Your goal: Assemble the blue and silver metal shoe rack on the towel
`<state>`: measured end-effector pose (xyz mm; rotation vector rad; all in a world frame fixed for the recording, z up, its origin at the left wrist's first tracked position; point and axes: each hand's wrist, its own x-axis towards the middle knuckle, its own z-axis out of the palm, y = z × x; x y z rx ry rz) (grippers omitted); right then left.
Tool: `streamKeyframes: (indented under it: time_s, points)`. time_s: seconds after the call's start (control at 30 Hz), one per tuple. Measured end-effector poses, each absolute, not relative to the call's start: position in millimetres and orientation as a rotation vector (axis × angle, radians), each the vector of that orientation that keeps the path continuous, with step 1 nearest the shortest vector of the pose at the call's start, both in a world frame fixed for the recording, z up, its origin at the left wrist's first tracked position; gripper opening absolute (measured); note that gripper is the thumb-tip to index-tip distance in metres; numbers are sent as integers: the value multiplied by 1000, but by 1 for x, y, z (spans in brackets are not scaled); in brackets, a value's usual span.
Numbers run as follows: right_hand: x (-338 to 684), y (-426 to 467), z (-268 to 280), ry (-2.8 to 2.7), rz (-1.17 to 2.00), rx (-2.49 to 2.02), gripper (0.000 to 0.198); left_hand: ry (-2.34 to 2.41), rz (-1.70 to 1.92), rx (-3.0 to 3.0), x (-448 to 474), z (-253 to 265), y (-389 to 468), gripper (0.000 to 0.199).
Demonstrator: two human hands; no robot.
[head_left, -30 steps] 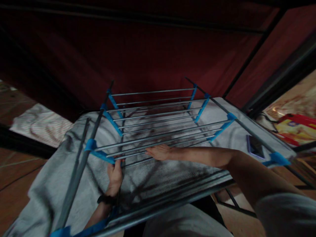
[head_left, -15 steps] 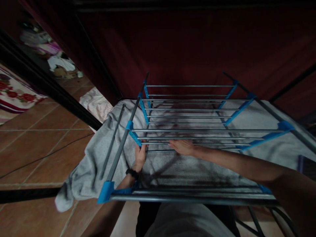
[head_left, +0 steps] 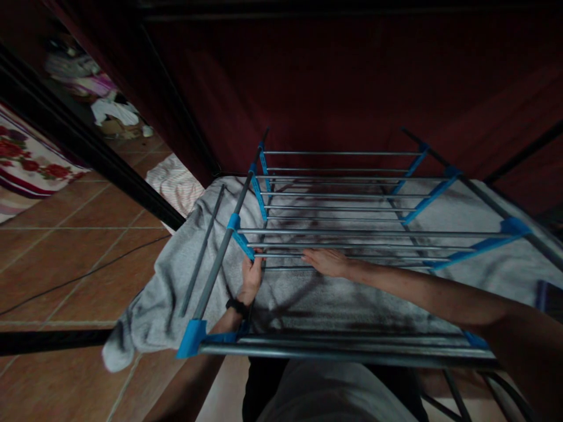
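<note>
The blue-jointed grey metal-tube rack (head_left: 334,232) on the grey cloth blanket (head_left: 299,299) looks light, stiff; side tubes (head_left: 219,264) offer best hold. Left hand (head_left: 252,274) clasps a blue plastic bracket (head_left: 243,244); right hand's (head_left: 325,261) grip, I cannot tell.

- The grey metal rack (head_left: 373,233) lay over a grey blanket (head_left: 169,293), its side poles (head_left: 219,266) running towards twelve o'clock.
- Blue brackets (head_left: 192,338) joined them to crossbars (head_left: 347,194) spanning nine to three o'clock.
</note>
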<state>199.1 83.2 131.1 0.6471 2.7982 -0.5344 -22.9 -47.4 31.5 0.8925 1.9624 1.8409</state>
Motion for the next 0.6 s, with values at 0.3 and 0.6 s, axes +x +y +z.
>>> streamKeyframes:
  time_s: [0.3, 0.6]
  points:
    - [199, 83, 132, 2797, -573, 664, 37, 1964, 1811, 941, -23, 33, -48, 28]
    - [196, 87, 131, 2764, -753, 675, 38, 2032, 1782, 974, -21, 37, -51, 25]
